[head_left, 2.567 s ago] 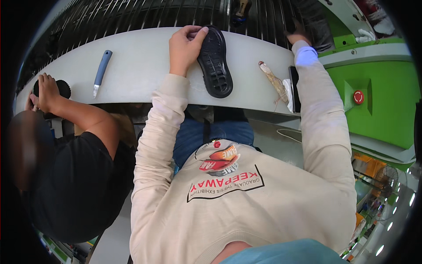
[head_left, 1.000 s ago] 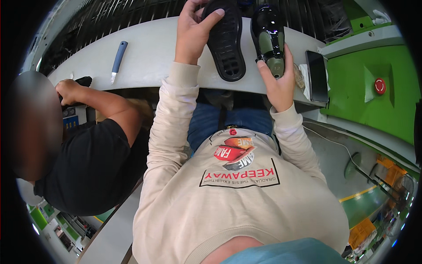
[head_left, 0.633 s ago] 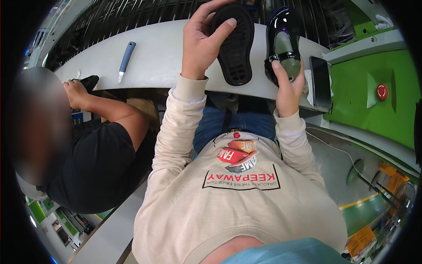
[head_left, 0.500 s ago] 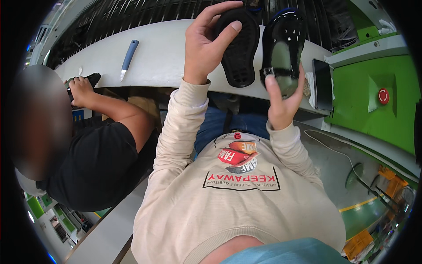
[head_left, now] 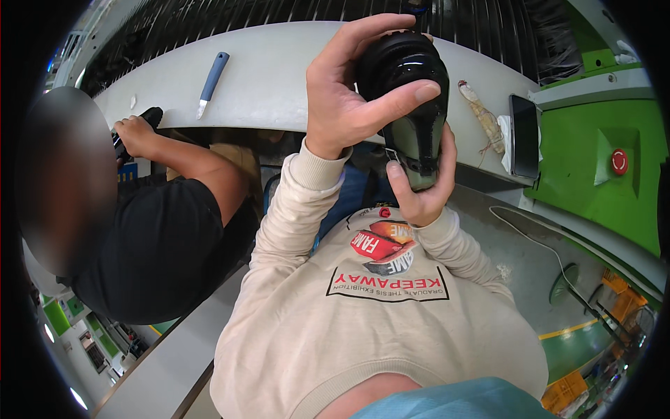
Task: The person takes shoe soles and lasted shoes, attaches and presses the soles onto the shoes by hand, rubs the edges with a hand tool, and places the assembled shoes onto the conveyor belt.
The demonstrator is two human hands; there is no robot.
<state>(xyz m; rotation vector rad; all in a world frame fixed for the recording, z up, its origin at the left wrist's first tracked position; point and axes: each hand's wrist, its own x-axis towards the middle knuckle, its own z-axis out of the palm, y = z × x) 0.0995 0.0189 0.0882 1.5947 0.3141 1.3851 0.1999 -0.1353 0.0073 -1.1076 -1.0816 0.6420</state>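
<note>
Fingers (head_left: 373,29) of L hand (head_left: 338,105) curl round blk sole (head_left: 373,61) + toe of glossy blk shoe (head_left: 419,71), held over near edge of white tabletop (head_left: 279,63); R hand (head_left: 429,199) grips heel end; farther R, ragged tan tool (head_left: 481,112), then blk phone (head_left: 524,133).

Left fingers (head_left: 378,25) round toe of black shoe (head_left: 427,73) (right fingers (head_left: 447,155) at heel); knife (head_left: 214,77) on white table (head_left: 272,73).
</note>
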